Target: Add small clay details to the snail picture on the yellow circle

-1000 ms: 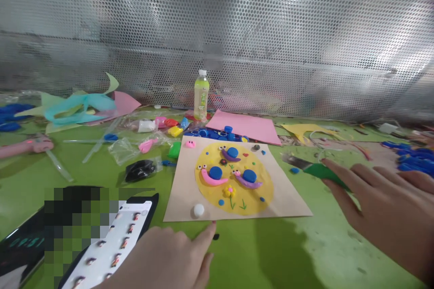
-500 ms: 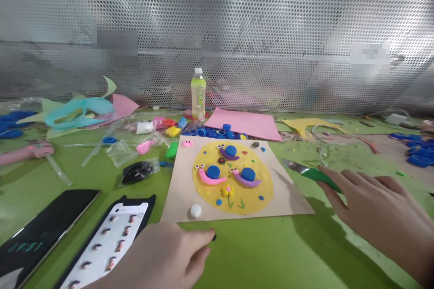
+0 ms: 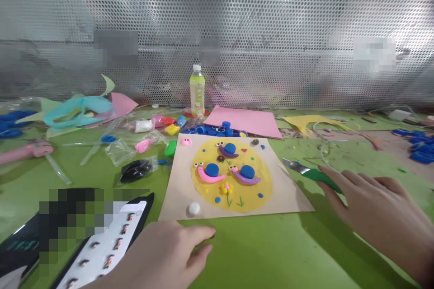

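Note:
My right hand (image 3: 373,203) is closed around the green handle of a utility knife (image 3: 323,177), its metal blade pointing left beside the paper's right edge. Near the front edge of the paper, my left hand (image 3: 172,248) rests low over the table, index finger stretched out and thumb apart. A tiny dark bit shows at the index fingertip; whether it sticks there or lies on the table I cannot tell. Between the hands lies a beige sheet (image 3: 288,201) with a yellow circle, clay snails with blue cap shells (image 3: 212,170), a yellow clay flower (image 3: 227,188) and a white clay ball (image 3: 194,209).
Two phones (image 3: 135,216) lie at the front left. Behind them are a black clay packet (image 3: 136,170) and a pink glue gun (image 3: 30,150). A drink bottle (image 3: 197,92), blue caps and pink sheets (image 3: 244,120) stand or lie at the back, before a perforated metal panel (image 3: 217,18).
My left thumb and index finger have spread slightly, and the dark bit shows less beside the fingertip. The right hand keeps its hold on the knife. The view has shifted slightly.

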Demonstrator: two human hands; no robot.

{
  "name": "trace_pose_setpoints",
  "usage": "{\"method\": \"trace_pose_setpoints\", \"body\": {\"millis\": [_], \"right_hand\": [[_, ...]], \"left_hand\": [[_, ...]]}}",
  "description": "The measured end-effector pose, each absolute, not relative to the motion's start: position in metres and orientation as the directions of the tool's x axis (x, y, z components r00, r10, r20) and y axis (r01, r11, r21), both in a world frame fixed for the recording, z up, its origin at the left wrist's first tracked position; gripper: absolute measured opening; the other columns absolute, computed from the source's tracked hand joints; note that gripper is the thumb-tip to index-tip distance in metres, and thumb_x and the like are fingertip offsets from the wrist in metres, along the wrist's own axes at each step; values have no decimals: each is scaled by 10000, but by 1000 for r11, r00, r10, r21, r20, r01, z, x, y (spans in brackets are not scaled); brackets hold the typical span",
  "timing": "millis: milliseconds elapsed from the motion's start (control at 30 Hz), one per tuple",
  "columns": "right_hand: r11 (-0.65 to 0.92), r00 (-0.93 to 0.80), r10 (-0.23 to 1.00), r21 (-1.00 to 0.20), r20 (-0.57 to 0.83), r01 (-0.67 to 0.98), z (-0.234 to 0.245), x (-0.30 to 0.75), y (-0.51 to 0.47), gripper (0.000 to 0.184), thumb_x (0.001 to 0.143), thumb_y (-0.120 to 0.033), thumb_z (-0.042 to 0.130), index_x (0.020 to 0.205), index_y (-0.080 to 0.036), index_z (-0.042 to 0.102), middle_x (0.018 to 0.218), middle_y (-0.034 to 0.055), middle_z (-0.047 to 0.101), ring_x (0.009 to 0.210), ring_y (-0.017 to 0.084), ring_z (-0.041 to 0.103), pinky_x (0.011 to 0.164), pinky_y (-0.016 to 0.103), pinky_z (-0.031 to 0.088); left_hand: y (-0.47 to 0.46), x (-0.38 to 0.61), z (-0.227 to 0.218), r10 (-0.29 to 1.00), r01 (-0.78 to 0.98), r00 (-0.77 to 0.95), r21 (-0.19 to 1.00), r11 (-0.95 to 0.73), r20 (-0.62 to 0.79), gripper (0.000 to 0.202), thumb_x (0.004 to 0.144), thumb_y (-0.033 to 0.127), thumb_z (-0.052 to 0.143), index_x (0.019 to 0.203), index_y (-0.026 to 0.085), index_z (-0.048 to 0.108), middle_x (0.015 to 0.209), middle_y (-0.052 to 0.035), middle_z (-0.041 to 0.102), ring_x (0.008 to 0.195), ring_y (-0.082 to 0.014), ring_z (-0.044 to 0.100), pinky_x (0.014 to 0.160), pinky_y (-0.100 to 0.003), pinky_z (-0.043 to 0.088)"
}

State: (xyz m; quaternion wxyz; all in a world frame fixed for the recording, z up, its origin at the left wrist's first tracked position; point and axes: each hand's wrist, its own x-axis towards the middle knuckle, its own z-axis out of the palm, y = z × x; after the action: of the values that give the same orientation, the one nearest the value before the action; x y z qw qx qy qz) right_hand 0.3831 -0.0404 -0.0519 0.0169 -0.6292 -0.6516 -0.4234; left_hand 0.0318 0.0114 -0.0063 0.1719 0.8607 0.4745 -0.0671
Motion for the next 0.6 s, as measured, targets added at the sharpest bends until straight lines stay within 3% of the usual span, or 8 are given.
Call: {"method": "trace_pose_setpoints", "body": {"millis": [200,433,600], "right_hand": [[-151,-160,824,483,543,863,-55,382,-43,488,1018,-277,214,1143,-82,643,765,92,721,650,297,701,682,447,454],[-135,-115,845,417,522,899,-56,382,-44,520,996,-309,215,1137,-71,656,803,140,728,677,342,703,690,498,469],[-141,-67,881,395,469,908,-56,383,-44,456,991,-282,284,1178,-61,636,871,156,736,754,353,712,725,507,477]], "left_hand": [[11,32,-7,790,840,539,253,-480,-292,355,911,279,454,1083,311,762,660,-8,743,552,-188,686,516,-246,371],[11,37,-6,814,866,500,201,-459,-296,316,903,276,492,1067,314,760,711,-14,760,610,-201,706,571,-252,410],[12,38,-3,795,855,517,242,-459,-317,350,919,284,454,1082,274,763,770,-33,780,610,-200,703,575,-252,421]]}}
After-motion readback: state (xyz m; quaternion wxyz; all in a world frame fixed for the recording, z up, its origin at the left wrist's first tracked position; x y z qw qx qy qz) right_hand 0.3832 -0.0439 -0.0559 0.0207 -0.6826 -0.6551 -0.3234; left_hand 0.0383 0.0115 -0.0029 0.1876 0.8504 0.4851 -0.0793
